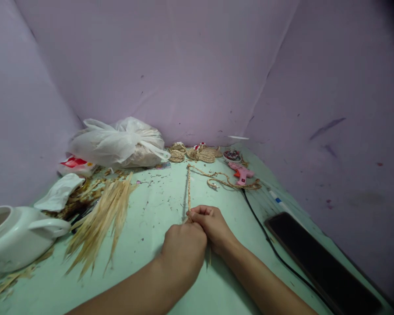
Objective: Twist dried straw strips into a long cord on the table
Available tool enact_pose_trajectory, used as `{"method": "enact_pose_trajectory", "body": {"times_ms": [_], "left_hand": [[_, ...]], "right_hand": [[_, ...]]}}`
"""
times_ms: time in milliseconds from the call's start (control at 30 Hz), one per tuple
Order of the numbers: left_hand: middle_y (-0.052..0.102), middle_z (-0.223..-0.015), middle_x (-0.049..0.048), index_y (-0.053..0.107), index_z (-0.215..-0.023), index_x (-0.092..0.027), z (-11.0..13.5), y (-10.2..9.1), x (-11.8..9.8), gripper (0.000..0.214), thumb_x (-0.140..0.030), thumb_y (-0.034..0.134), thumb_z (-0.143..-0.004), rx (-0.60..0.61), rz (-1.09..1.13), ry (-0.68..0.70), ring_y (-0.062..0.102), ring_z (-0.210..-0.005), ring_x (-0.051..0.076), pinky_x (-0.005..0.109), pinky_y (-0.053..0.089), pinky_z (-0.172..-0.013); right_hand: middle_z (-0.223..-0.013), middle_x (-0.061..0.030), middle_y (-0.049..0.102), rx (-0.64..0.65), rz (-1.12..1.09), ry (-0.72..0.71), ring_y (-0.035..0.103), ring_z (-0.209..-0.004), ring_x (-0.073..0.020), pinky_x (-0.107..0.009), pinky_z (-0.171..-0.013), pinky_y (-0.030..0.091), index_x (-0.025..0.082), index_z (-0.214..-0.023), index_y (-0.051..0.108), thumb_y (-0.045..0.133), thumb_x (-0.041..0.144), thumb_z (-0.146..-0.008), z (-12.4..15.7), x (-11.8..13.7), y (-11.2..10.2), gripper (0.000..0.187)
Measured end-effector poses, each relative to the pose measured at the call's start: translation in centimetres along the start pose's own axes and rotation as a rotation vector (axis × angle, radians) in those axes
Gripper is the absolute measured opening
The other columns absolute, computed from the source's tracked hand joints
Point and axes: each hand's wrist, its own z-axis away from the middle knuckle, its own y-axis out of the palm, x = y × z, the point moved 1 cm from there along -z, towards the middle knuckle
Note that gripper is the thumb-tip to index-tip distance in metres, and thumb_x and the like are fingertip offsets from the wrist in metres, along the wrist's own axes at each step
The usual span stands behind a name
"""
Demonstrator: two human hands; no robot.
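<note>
A thin braid of straw-coloured fibre (189, 188) runs straight away from me along the table, and its far end bends right into a loose, curling length. Both my hands meet at its near end. My left hand (185, 240) is closed in a fist, with the fingers turned away from view. Fingers and thumb of my right hand (212, 223) pinch the braid just above it. Loose strand ends stick out below the hands. To the left lies a fan of dry, flat fibre strips (108, 218), apart from my hands.
At left are a white ceramic pot (22, 236), a white plastic bag (118, 142) and fibre scraps. Woven pieces (202, 153) and a small bowl (232, 155) stand along the back wall. At right lie a pink glue gun (241, 173), its black cord, a pen and a dark phone (321, 262).
</note>
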Motion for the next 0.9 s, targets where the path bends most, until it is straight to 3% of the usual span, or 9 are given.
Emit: {"method": "enact_pose_trajectory", "body": {"times_ms": [100,167,233,333,400,567,700,800,900], "left_hand": [[0.054,-0.059,0.0074,0.055,-0.055,-0.015,-0.8,-2.7,-0.1,0.008,-0.020,0.053,-0.061,-0.138,-0.209,0.035,0.052,-0.061,0.019,0.028,0.033,-0.057],[0.057,-0.064,0.0054,0.058,-0.070,-0.015,-1.7,-4.4,0.3,0.012,-0.019,0.048,-0.065,-0.253,-0.048,-0.022,0.050,-0.053,0.014,0.026,0.034,-0.052],[0.057,-0.062,0.0035,0.056,-0.081,-0.014,-2.7,-5.1,1.1,0.020,-0.018,0.046,-0.064,-0.082,0.211,-0.179,0.046,-0.042,0.011,0.024,0.033,-0.044],[0.055,-0.057,0.0031,0.055,-0.069,-0.011,-3.6,-4.5,2.0,0.013,-0.021,0.048,-0.063,0.243,0.476,-0.232,0.045,-0.039,0.009,0.022,0.033,-0.039],[0.048,-0.047,0.0000,0.053,-0.060,-0.011,-3.8,-4.1,2.3,0.013,-0.024,0.050,-0.063,0.283,0.471,-0.197,0.042,-0.036,0.008,0.021,0.031,-0.037],[0.033,-0.034,-0.0055,0.046,-0.048,-0.015,-4.1,-3.6,2.4,0.011,-0.017,0.046,-0.059,0.114,0.119,-0.175,0.030,-0.030,0.007,0.021,0.020,-0.035],[0.026,-0.036,-0.0058,0.040,-0.038,-0.015,-4.4,-3.3,2.7,0.015,-0.011,0.046,-0.051,-0.107,-0.095,0.015,0.025,-0.039,0.005,0.021,0.015,-0.040],[0.027,-0.037,-0.0054,0.043,-0.040,-0.014,-4.5,-2.9,3.1,0.013,-0.011,0.044,-0.052,-0.050,0.086,0.037,0.024,-0.041,0.005,0.022,0.015,-0.041],[0.034,-0.038,-0.0047,0.050,-0.045,-0.013,-4.6,-2.6,3.3,0.008,-0.011,0.046,-0.051,0.013,0.295,-0.032,0.026,-0.040,0.005,0.021,0.017,-0.040]], "right_hand": [[-0.045,0.0012,0.053,0.007,0.067,0.000,0.041,-0.041,-0.0066,-0.021,-0.043,0.027,0.012,-0.055,0.056,0.065,0.022,-0.051,-0.2,0.0,-0.2,0.014],[-0.044,0.0021,0.051,0.022,0.105,0.001,0.036,-0.038,-0.0050,-0.021,-0.041,0.023,0.012,-0.054,0.056,0.064,0.024,-0.053,-0.3,0.0,-0.3,0.015],[-0.045,0.0017,0.051,0.055,0.115,-0.011,0.036,-0.038,-0.0048,-0.021,-0.041,0.023,0.012,-0.054,0.055,0.063,0.026,-0.054,-0.3,0.0,-0.3,0.015],[-0.047,0.0006,0.054,0.112,0.084,-0.038,0.044,-0.042,-0.0077,-0.021,-0.046,0.030,0.013,-0.055,0.055,0.062,0.024,-0.054,-0.5,0.1,-0.4,0.013],[-0.048,-0.0001,0.055,0.150,0.122,-0.060,0.047,-0.046,-0.0086,-0.022,-0.049,0.033,0.013,-0.056,0.055,0.061,0.023,-0.055,-0.7,0.2,-0.6,0.012],[-0.056,-0.0023,0.058,0.118,0.583,-0.218,0.046,-0.050,-0.0093,-0.021,-0.049,0.032,0.013,-0.061,0.057,0.054,0.021,-0.063,-1.0,0.2,-1.2,0.008],[-0.060,-0.0032,0.061,-0.015,1.034,-0.484,0.048,-0.053,-0.0107,-0.022,-0.050,0.030,0.016,-0.067,0.062,0.048,0.016,-0.066,0.1,0.5,-1.1,0.014],[-0.060,-0.0031,0.062,-0.012,1.140,-0.505,0.047,-0.051,-0.0107,-0.022,-0.049,0.030,0.017,-0.069,0.064,0.047,0.016,-0.067,0.6,1.2,-1.3,0.017],[-0.059,-0.0027,0.062,0.078,1.122,-0.398,0.048,-0.051,-0.0107,-0.022,-0.048,0.031,0.016,-0.069,0.066,0.048,0.020,-0.067,0.2,2.3,-2.8,0.018]]}}
